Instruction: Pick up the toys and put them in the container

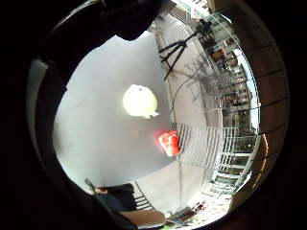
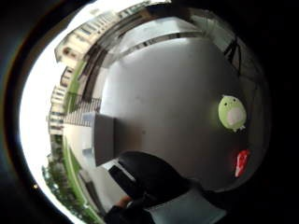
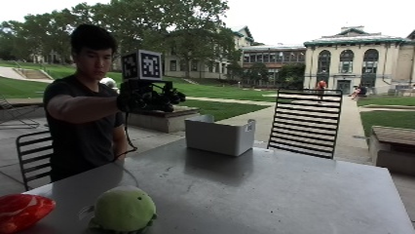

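- Nothing is in the gloved right hand [image 3: 146, 97]; its fingers seem loosely curled around air, raised well above the table [image 3: 272, 190], though I cannot make them out finely.
- Outward from the palm, both toys lie on the table well apart from the hand: a round green plush toy [image 3: 123, 210] with a pale belly, soft and fuzzy, and just beside it a glossy red toy [image 3: 21, 210] at the table's near corner.
- Across the table stands the container [image 3: 219, 134], a pale, rigid rectangular bin with an open top; its inside is hidden.
- By my reading, neither toy is packed yet, so both pickups remain.
- Smooth grey metal forms the tabletop.
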The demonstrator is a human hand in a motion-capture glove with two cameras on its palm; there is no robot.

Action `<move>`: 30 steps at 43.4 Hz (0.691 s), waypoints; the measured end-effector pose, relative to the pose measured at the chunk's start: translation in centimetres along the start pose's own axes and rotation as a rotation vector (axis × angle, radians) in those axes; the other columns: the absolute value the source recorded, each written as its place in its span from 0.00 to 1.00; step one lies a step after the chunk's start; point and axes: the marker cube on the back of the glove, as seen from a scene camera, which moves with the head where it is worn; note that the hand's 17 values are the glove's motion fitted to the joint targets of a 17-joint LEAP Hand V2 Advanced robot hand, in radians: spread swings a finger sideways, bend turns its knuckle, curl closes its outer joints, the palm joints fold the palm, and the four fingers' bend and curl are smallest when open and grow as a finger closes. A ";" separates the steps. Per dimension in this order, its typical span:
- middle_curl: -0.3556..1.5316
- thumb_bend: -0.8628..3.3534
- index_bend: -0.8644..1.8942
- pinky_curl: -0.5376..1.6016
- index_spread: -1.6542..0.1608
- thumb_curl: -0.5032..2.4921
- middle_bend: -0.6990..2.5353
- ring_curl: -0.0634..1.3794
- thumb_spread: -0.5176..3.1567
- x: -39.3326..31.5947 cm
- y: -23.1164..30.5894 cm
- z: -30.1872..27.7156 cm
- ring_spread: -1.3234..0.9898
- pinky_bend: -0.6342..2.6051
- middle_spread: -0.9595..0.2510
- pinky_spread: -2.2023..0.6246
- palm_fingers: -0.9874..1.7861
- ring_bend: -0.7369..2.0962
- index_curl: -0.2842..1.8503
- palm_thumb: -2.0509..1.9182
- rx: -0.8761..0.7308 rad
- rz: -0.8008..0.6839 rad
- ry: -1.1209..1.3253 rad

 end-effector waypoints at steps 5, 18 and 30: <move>0.41 0.18 0.35 0.39 0.74 0.24 0.27 0.25 0.37 5.7 -1.7 5.6 0.50 0.47 0.72 0.79 0.31 0.36 0.25 0.48 -0.064 0.076 -0.016; 0.40 0.19 0.33 0.41 0.74 0.24 0.27 0.26 0.38 12.3 -2.0 18.9 0.52 0.50 0.72 0.80 0.30 0.36 0.22 0.49 -0.268 0.227 -0.066; 0.39 0.21 0.33 0.42 0.75 0.25 0.27 0.27 0.41 14.4 -1.3 23.1 0.53 0.53 0.74 0.79 0.32 0.37 0.20 0.54 -0.329 0.243 0.025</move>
